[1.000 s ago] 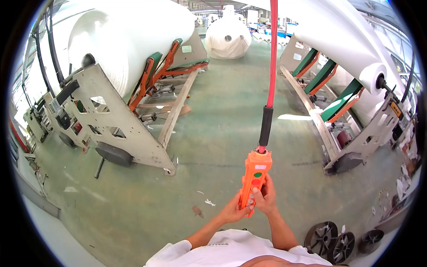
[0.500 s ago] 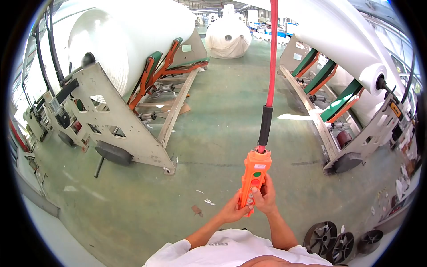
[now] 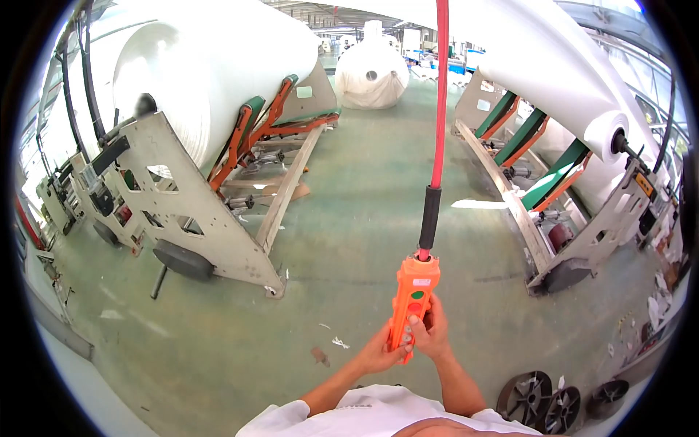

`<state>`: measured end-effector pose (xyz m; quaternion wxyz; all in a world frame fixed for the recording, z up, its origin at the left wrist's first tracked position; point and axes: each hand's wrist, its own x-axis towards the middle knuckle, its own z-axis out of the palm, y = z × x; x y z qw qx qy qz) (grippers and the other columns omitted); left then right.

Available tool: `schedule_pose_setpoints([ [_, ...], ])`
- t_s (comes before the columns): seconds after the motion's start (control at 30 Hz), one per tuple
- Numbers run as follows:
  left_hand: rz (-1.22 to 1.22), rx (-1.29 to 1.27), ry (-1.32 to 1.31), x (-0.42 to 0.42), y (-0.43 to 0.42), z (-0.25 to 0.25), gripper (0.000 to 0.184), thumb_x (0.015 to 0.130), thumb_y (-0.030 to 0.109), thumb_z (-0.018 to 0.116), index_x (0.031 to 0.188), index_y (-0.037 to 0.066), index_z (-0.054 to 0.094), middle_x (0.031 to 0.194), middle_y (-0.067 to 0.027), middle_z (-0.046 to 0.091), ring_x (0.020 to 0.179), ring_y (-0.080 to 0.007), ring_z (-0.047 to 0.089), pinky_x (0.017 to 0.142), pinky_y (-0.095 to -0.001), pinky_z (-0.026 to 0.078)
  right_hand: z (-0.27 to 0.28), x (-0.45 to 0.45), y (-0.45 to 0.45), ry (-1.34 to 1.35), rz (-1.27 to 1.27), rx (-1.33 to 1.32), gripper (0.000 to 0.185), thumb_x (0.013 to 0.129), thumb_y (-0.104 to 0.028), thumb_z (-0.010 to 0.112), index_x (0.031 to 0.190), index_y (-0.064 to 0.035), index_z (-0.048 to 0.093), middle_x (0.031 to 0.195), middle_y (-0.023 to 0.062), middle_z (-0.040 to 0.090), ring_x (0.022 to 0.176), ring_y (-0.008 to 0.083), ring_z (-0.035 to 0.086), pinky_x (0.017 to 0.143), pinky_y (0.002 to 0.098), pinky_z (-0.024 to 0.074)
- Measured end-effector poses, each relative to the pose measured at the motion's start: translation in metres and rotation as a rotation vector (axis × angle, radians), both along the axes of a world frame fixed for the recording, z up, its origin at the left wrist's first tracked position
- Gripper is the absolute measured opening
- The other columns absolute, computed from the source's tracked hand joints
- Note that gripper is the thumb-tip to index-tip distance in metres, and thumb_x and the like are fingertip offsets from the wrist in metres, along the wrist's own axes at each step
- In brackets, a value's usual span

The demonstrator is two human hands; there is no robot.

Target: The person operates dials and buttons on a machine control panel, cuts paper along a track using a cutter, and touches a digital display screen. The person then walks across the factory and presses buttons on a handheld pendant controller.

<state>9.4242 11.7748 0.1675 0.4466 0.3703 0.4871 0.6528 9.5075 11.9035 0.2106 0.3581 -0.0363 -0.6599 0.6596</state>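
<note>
Both my hands are wrapped round an orange crane pendant control (image 3: 416,280), held out in front of my body. My left hand (image 3: 380,351) grips its lower left side, with the thumb near the bottom buttons. Round the right side closes my right hand (image 3: 431,331), its thumb resting on the front close to the red button. A green button sits above the red one. From the top of the control a red cable (image 3: 440,109) with a black sleeve (image 3: 430,217) runs up out of view. The fingers behind the control are mostly hidden.
A huge white roll (image 3: 218,65) rests in a metal stand (image 3: 211,240) at left. Another white roll (image 3: 546,80) lies on a stand at right with green and orange arms. A wrapped roll (image 3: 371,80) stands ahead. Black spoked wheels (image 3: 526,397) lie on the green floor (image 3: 349,218).
The view has tilted slightly, so the stands and rolls sit a little lower. The pendant control and both hands appear slightly lower and further left, with the same grip.
</note>
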Motion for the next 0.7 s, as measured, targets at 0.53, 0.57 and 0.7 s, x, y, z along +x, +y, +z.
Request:
schedule_pose_setpoints([
  [0.53,0.009,0.028,0.067,0.001,-0.002,0.005,0.052,0.096,0.009,0.062,0.140,0.008,0.035,0.106,-0.0016,0.055,0.090,-0.0101,0.057,0.077,-0.0287,0.051,-0.003,-0.002,0.000,0.030,-0.033,0.061,0.054,0.096,-0.010,0.058,0.142,0.0039,0.033,0.120,0.0132,0.061,0.096,0.0139,0.061,0.084,0.0313,0.0525],
  [0.57,0.017,0.024,0.073,0.002,-0.002,0.008,0.052,0.096,0.009,0.062,0.141,0.008,0.034,0.105,-0.0014,0.054,0.090,-0.0097,0.057,0.076,-0.0283,0.051,-0.003,-0.002,0.000,0.029,-0.035,0.060,0.054,0.096,-0.010,0.058,0.142,0.0037,0.033,0.119,0.0128,0.061,0.094,0.0134,0.061,0.083,0.0308,0.0526],
  [0.7,0.003,0.036,0.079,0.000,0.000,0.004,0.053,0.096,0.009,0.062,0.141,0.008,0.034,0.105,-0.0011,0.054,0.090,-0.0096,0.057,0.077,-0.0281,0.051,-0.005,0.001,0.001,-0.013,-0.016,0.004,0.053,0.095,-0.007,0.057,0.142,0.0028,0.034,0.114,0.0107,0.060,0.088,0.0117,0.059,0.078,0.0287,0.0525],
])
